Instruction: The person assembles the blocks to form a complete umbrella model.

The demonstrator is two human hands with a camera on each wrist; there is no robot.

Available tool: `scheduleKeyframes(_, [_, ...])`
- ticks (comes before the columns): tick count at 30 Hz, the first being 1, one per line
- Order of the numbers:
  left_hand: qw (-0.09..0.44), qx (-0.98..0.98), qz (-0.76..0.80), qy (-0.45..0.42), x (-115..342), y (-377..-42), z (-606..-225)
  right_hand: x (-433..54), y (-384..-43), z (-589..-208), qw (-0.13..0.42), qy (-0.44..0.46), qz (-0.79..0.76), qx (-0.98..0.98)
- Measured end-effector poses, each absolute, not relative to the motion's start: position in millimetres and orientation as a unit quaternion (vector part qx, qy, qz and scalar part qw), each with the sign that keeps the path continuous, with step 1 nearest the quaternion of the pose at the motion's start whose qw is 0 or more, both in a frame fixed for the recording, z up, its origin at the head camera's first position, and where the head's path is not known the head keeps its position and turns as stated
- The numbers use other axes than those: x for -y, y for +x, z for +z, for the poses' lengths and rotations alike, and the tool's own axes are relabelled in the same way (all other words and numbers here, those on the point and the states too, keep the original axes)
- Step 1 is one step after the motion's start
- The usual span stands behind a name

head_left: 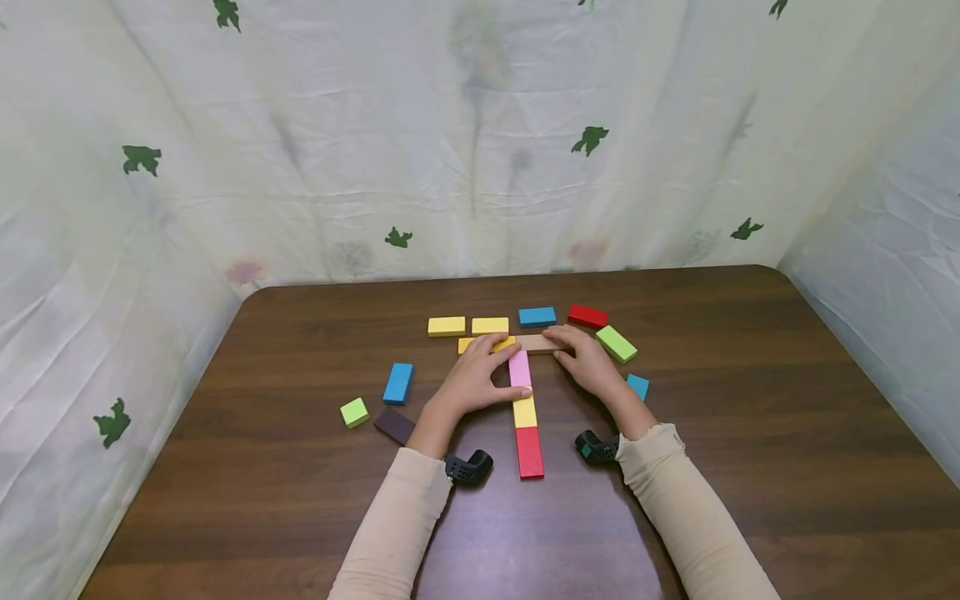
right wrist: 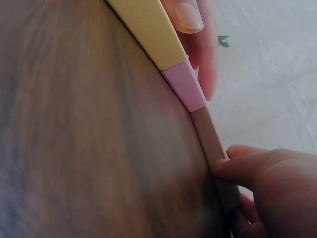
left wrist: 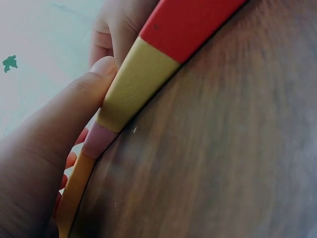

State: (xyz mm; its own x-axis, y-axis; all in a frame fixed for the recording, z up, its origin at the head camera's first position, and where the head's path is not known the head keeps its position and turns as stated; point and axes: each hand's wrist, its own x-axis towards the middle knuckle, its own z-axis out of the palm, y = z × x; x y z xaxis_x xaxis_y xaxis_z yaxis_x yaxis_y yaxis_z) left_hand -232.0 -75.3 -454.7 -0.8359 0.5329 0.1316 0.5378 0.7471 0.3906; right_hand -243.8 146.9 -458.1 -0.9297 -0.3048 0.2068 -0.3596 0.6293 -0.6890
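My right hand [head_left: 592, 365], the nearer, pinched the plain-wood block [head_left: 536, 344], whose long axis ran leftward from my grip.

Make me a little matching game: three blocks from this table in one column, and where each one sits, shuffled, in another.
1. Pink block
2. Tan block
3. Dark block

A. Partly hidden by the left wrist
B. Against the far end of a yellow block
C. At the right hand's fingertips

Pairs: 1-B, 2-C, 3-A
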Motion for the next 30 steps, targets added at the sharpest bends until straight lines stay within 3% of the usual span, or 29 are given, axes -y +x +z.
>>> scheduleKeyframes(18, [-0.012,0.937,-0.209,-0.278,77,-229,-452,-147,-229,-424,0.047,0.159,0.454,0.875])
scheduleKeyframes(30, [-0.013,0.937,-0.214,-0.277,76,-230,-454,-180,-217,-406,0.061,0.134,0.433,0.889])
